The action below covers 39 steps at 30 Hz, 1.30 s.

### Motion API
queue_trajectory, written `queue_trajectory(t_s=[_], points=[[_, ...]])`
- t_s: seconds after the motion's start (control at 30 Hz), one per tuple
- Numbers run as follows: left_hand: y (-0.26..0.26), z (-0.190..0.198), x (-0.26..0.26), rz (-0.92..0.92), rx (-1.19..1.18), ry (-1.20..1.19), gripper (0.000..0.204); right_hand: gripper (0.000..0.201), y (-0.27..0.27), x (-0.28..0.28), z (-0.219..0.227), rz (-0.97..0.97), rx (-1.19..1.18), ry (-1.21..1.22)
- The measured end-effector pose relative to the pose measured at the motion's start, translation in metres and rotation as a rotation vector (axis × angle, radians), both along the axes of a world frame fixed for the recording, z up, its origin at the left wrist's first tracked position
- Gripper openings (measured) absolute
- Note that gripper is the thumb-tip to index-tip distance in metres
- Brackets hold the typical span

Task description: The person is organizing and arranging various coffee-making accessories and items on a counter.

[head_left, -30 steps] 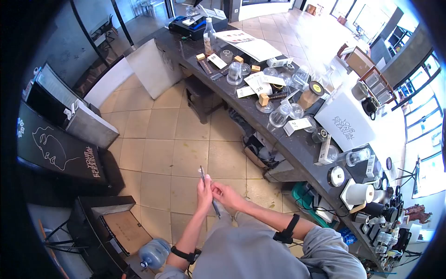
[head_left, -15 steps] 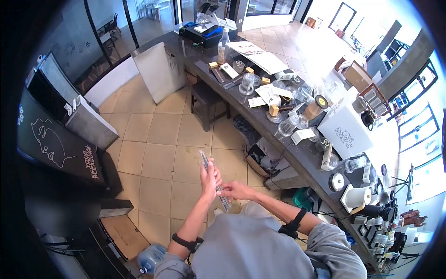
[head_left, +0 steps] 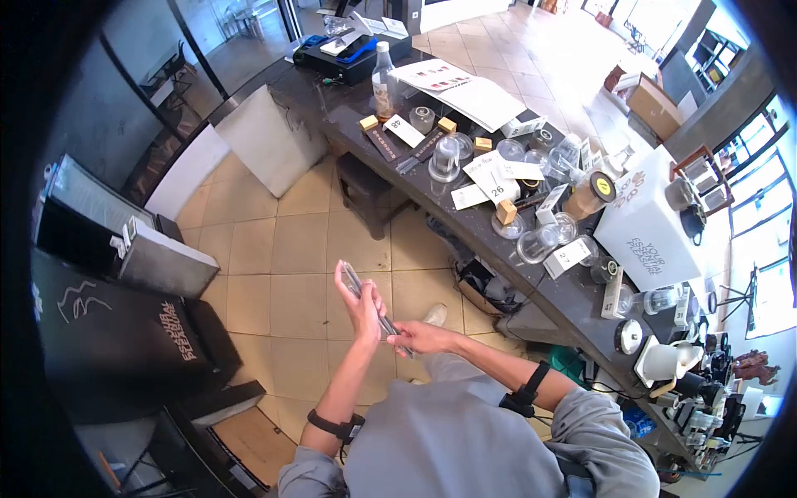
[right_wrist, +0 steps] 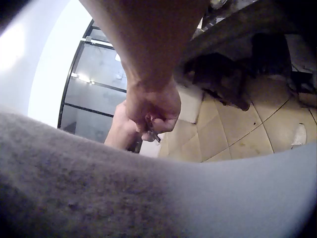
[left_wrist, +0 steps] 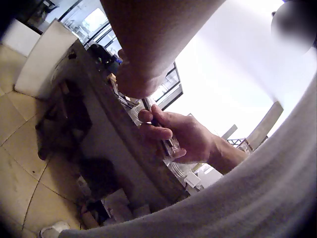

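Both hands hold a long, slim, dark-and-silvery strip [head_left: 387, 324] in front of the body, over the floor. Its upper part lies along my left hand [head_left: 362, 309], whose fingers and thumb grip it. Lower down, my right hand [head_left: 422, 337] pinches it near the bottom end. The left wrist view shows the right hand [left_wrist: 185, 136] with curled fingers round the strip [left_wrist: 168, 144], which has a clear, shiny wrapping there. From the right wrist, the right hand [right_wrist: 154, 106] covers much of the left hand [right_wrist: 119, 130]; only a small tip of the strip shows.
To the right runs a long dark counter [head_left: 332, 112] crowded with glass cups, numbered cards [head_left: 490, 178], a bottle [head_left: 383, 83] and a white box [head_left: 652, 224]. A dark stool [head_left: 365, 195] stands below it. Black furniture [head_left: 124, 349] is on the left. Tiled floor [head_left: 303, 249] lies ahead.
The strip has been turned and shifted between the hands, and the left fingers have changed their hold. The right hand stays at its lower part. The head view has shifted, bringing the counter closer.
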<state>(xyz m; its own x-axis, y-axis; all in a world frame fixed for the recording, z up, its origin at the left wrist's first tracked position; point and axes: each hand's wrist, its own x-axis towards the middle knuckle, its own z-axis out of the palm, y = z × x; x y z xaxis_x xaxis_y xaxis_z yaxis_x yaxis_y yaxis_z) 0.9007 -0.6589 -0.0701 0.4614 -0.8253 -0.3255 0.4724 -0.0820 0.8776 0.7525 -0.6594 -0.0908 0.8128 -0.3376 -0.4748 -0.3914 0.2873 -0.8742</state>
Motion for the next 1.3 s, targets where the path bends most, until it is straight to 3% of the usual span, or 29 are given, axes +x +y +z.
queue_trajectory(t_s=[0.13,0.2,0.4,0.57,0.67,0.83,1.13,1.3], points=[[-0.065,0.014,0.013,-0.067,0.01,-0.062,0.052,0.032,-0.054,0.009,0.003,-0.118,0.064,-0.164],[-0.101,0.025,0.016,-0.053,0.003,-0.051,0.039,0.032,-0.081,0.016,-0.011,-0.196,0.024,-0.187],[-0.178,0.008,0.031,-0.035,-0.058,0.025,0.028,0.027,-0.142,0.026,0.0,-0.376,0.007,-0.161],[-0.242,0.003,0.031,-0.139,-0.048,0.034,0.032,0.028,-0.179,0.036,0.004,-0.602,0.166,-0.135],[-0.277,0.0,0.03,-0.229,-0.044,0.036,0.038,0.031,-0.203,0.044,-0.003,-0.745,0.027,-0.181],[-0.337,-0.01,0.041,-0.352,-0.034,0.15,0.036,0.034,-0.25,0.061,0.017,-0.928,0.206,-0.134],[-0.404,-0.009,0.073,-0.519,0.059,0.059,0.032,0.028,-0.289,0.125,0.01,-1.074,0.292,-0.14],[-0.422,-0.019,0.072,-0.471,0.122,0.13,0.021,0.028,-0.308,0.139,0.011,-1.15,0.348,-0.143]])
